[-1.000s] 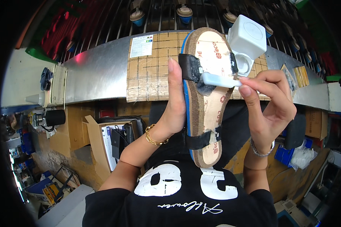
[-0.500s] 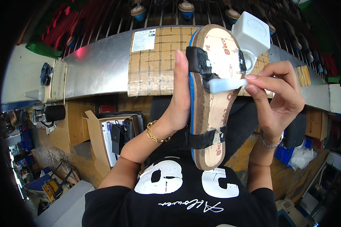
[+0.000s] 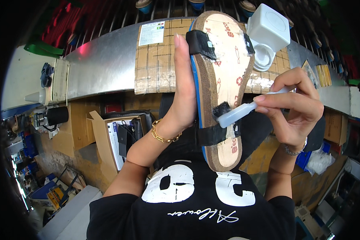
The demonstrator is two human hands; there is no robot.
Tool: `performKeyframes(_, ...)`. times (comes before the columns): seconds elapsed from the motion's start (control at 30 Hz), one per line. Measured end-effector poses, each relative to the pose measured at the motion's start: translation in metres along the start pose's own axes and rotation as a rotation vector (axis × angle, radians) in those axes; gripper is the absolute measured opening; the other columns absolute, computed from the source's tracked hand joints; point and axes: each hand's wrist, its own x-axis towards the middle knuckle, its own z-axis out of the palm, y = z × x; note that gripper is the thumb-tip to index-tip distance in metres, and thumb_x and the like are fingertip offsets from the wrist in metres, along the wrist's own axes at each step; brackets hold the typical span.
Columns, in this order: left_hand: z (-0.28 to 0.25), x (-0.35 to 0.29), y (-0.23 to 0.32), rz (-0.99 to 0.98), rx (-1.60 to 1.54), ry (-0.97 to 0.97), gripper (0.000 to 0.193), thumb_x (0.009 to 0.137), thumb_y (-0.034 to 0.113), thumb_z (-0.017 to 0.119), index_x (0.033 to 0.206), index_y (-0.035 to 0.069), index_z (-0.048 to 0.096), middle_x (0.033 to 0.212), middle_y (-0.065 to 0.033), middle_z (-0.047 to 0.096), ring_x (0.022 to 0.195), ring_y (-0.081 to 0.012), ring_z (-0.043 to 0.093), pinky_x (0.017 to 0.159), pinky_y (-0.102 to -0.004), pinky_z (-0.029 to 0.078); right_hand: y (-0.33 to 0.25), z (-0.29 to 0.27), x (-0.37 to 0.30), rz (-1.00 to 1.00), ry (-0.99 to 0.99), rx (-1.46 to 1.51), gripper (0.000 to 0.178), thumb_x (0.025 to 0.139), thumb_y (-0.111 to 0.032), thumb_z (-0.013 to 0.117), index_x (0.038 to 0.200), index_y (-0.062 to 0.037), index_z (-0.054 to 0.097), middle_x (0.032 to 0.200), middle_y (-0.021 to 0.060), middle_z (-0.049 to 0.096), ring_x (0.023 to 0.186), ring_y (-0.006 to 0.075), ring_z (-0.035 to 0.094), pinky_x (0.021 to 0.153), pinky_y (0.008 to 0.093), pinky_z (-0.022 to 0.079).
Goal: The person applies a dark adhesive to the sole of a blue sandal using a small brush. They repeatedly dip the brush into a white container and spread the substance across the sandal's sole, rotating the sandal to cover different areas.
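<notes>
My left hand point(image 3: 187, 90) is closed round the left side of a sandal point(image 3: 227, 76), its thumb raised along the edge and the other fingers hidden behind. The sandal stands nearly upright with its underside facing me: a pale printed board, a brown cork rim, a blue edge line and black straps wrapped over the sides. In my right hand point(image 3: 296, 108), a pale plastic-handled brush point(image 3: 238, 115) is pinched between thumb and fingers. Its black bristles touch the board just above the lower strap. A white plastic glue bottle point(image 3: 269, 26) with a round open cup stands behind the sandal, to the right.
Taped cardboard point(image 3: 156, 72) covers part of the metal bench point(image 3: 104, 64). Beyond it runs a rack of rods point(image 3: 166, 10) carrying several shoes. An open carton point(image 3: 104, 140) with a black device sits below on the left; a blue bin point(image 3: 304, 160) is at the lower right.
The brush has moved down the sandal, from beside the upper strap to just above the lower one, and its bristles now show. The sandal has shifted slightly up and left.
</notes>
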Motion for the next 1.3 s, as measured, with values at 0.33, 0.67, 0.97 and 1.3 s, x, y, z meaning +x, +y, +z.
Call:
performKeyframes(0.33, 0.000, -0.002, 0.002, 0.067, 0.045, 0.074, 0.093, 0.097, 0.076, 0.012, 0.132, 0.001, 0.053, 0.110, -0.0135, 0.069, 0.096, -0.0167, 0.069, 0.084, -0.0294, 0.057, -0.001, 0.000, 0.003, 0.172, -0.104, 0.170, 0.024, 0.058, -0.015, 0.085, 0.081, -0.0075, 0.081, 0.076, 0.0050, 0.057, 0.068, 0.0150, 0.052, 0.059, 0.0256, 0.032)
performKeyframes(0.67, -0.002, 0.000, -0.004, 0.104, -0.098, 0.101, 0.089, 0.097, 0.076, 0.016, 0.133, 0.002, 0.051, 0.119, -0.0139, 0.065, 0.102, -0.0175, 0.068, 0.087, -0.0306, 0.057, -0.002, 0.002, -0.003, 0.022, -0.003, 0.016, 0.025, 0.053, -0.015, 0.083, 0.077, -0.0079, 0.081, 0.076, 0.0063, 0.059, 0.069, 0.0151, 0.053, 0.058, 0.0251, 0.033)
performKeyframes(0.97, -0.010, 0.003, -0.010, 0.139, -0.058, 0.194, 0.079, 0.100, 0.072, 0.022, 0.133, 0.005, 0.049, 0.113, -0.0096, 0.065, 0.099, -0.0142, 0.068, 0.089, -0.0288, 0.056, -0.005, -0.007, -0.008, 0.075, -0.134, 0.199, 0.023, 0.055, -0.017, 0.081, 0.076, -0.0066, 0.080, 0.076, 0.0073, 0.059, 0.068, 0.0158, 0.053, 0.059, 0.0254, 0.033)
performKeyframes(1.3, -0.011, 0.007, -0.005, 0.083, -0.133, 0.131, 0.090, 0.096, 0.077, 0.018, 0.132, 0.002, 0.052, 0.115, -0.0123, 0.066, 0.100, -0.0163, 0.069, 0.086, -0.0302, 0.059, 0.019, 0.011, 0.016, 0.020, 0.093, -0.004, 0.011, 0.079, -0.002, 0.077, 0.090, -0.0012, 0.078, 0.082, 0.0061, 0.062, 0.076, 0.0121, 0.055, 0.067, 0.0241, 0.042)
